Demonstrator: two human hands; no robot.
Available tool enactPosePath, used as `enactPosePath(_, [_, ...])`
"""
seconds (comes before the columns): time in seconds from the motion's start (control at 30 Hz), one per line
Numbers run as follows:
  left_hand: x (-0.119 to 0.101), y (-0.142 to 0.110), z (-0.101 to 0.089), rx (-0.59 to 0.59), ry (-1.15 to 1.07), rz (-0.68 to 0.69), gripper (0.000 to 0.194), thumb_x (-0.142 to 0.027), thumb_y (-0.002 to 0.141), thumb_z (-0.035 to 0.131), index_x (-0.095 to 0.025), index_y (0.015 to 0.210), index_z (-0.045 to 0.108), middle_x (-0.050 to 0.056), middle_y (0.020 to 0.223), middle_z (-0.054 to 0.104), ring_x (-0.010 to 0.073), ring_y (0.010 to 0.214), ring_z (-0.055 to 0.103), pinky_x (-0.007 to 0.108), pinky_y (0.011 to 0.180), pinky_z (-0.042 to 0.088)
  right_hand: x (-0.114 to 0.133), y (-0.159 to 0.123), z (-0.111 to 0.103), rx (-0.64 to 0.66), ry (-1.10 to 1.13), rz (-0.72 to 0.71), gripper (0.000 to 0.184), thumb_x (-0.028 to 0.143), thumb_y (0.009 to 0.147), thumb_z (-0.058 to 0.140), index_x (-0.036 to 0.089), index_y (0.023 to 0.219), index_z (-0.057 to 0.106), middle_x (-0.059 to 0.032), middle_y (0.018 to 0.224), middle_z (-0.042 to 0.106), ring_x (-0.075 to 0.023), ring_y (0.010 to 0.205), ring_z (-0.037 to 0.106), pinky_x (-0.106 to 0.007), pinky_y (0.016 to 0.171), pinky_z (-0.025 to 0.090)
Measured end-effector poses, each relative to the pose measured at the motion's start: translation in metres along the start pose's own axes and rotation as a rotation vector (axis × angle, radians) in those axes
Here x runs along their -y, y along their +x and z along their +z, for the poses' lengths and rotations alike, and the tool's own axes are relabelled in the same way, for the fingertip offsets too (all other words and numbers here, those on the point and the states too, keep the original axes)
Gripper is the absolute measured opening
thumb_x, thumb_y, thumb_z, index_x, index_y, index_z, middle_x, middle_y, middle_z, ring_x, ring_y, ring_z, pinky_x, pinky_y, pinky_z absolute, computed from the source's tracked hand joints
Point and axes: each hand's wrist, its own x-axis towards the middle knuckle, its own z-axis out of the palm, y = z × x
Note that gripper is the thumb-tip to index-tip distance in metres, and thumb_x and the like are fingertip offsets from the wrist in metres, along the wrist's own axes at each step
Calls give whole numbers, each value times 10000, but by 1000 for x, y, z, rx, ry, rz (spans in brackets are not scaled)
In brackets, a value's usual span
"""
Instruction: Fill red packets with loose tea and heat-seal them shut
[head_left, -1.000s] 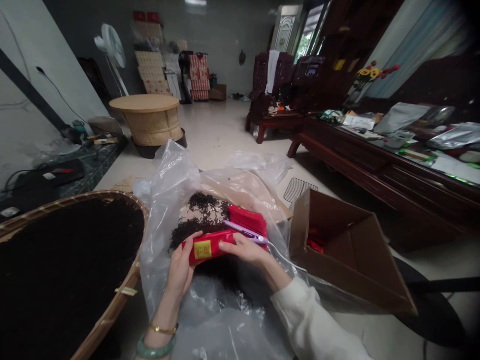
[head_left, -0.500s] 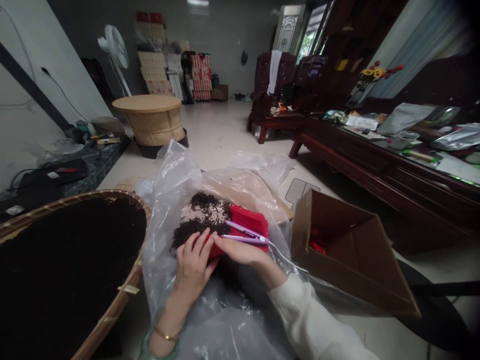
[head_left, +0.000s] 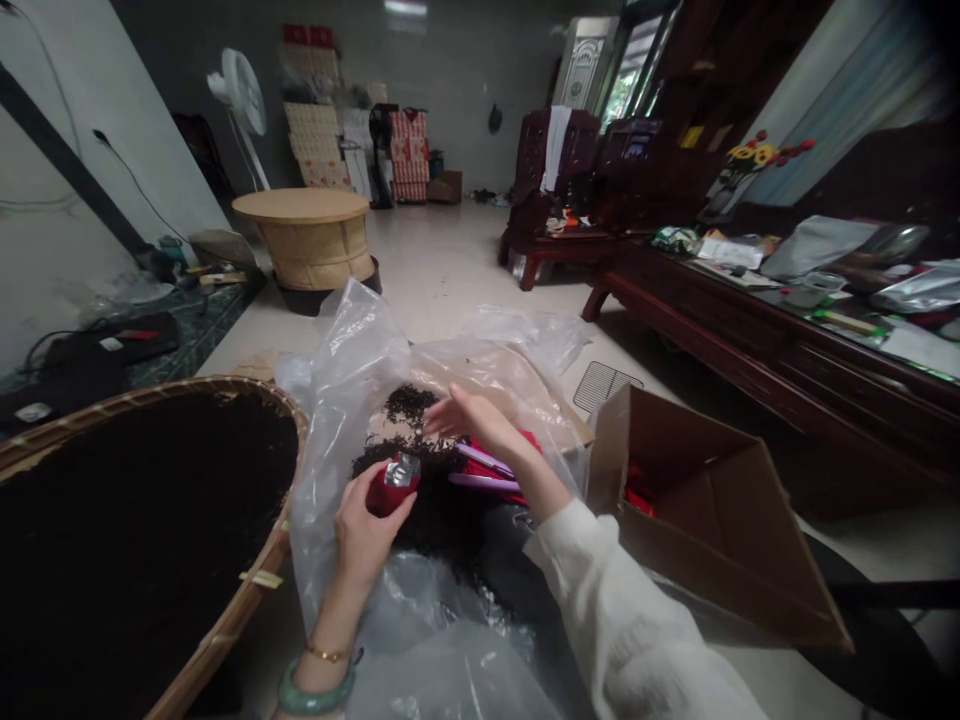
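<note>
My left hand [head_left: 367, 520] is wrapped round a small red foil packet [head_left: 390, 496], its silvery inside showing at the top. Slightly higher and to the right, my right hand [head_left: 466, 415] is open, fingers stretched leftward over loose dark dried leaves [head_left: 409, 404]. The leaves lie on a large clear plastic sheet [head_left: 330, 410], with more of them under both hands. Beside my right forearm rests a purple two-armed hand sealer [head_left: 480, 482], jaws apart. Red packets [head_left: 534, 440] beneath it are partly hidden by that forearm.
At left is a wide woven basket [head_left: 292, 490] full of dark leaves. An open cardboard box [head_left: 720, 510] with red packets inside stands at right. Behind are a wire rack [head_left: 604, 382], a round table [head_left: 300, 205] and a long dark wooden table [head_left: 750, 330].
My right hand has left the red packet and moved up over the leaves, opening out. My left hand now holds the packet upright with its silvery top showing.
</note>
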Motion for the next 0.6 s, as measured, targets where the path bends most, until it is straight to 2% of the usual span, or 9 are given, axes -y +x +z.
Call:
enactPosePath(0.03, [1, 0, 1, -12, -12, -29, 441, -386, 718, 737, -201, 1107, 641, 91, 1040, 696, 256, 939, 669, 417, 859, 558, -2, 16, -5, -67, -172, 44, 750, 570, 1003, 75, 102, 1286, 588, -163, 1241, 666, -205, 1096, 657, -347, 944, 507])
enactPosePath(0.07, [2, 0, 1, -22, -21, -52, 456, -400, 708, 742, -199, 1105, 643, 94, 1040, 693, 261, 942, 667, 422, 857, 558, -5, 33, -8, -78, -377, 95, 634, 519, 1022, 155, 135, 1323, 559, -134, 1302, 636, -200, 1155, 626, -330, 976, 487])
enactPosePath(0.13, [5, -1, 3, -37, -39, -87, 481, -425, 691, 749, -195, 1100, 646, 99, 1037, 687, 263, 929, 668, 422, 836, 565, -13, 67, -10, -56, -485, 129, 483, 475, 988, 406, 172, 1333, 557, -110, 1377, 585, -243, 1260, 552, -352, 1067, 416])
enactPosePath(0.2, [7, -2, 3, -48, -57, -118, 502, -442, 681, 753, -192, 1103, 646, 103, 1035, 680, 257, 899, 671, 411, 802, 575, -21, 96, -4, -37, -566, 177, 558, 481, 915, 557, 178, 1381, 508, -140, 1401, 556, -312, 1276, 531, -418, 1079, 401])
enactPosePath(0.3, [9, -2, 2, -45, -64, -147, 516, -453, 673, 757, -189, 1103, 646, 99, 1009, 676, 247, 857, 671, 406, 776, 580, -31, 125, 11, -28, -681, 240, 790, 538, 828, 654, 134, 1456, 397, -226, 1498, 405, -405, 1351, 420, -520, 1102, 343])
enactPosePath(0.4, [10, -1, 1, -42, -83, -169, 520, -458, 672, 758, -182, 1099, 645, 100, 999, 673, 238, 824, 670, 398, 755, 583, -39, 134, 26, -18, -779, 258, 932, 616, 796, 649, 98, 1492, 309, -264, 1558, 254, -428, 1422, 279, -554, 1135, 264])
enactPosePath(0.6, [8, 0, 4, -45, -127, -201, 539, -470, 661, 762, -176, 1098, 647, 97, 991, 670, 229, 798, 677, 382, 733, 592, -53, 117, 40, 67, -909, 233, 878, 696, 815, 548, 162, 1483, 351, -234, 1586, 195, -426, 1445, 209, -595, 1116, 246])
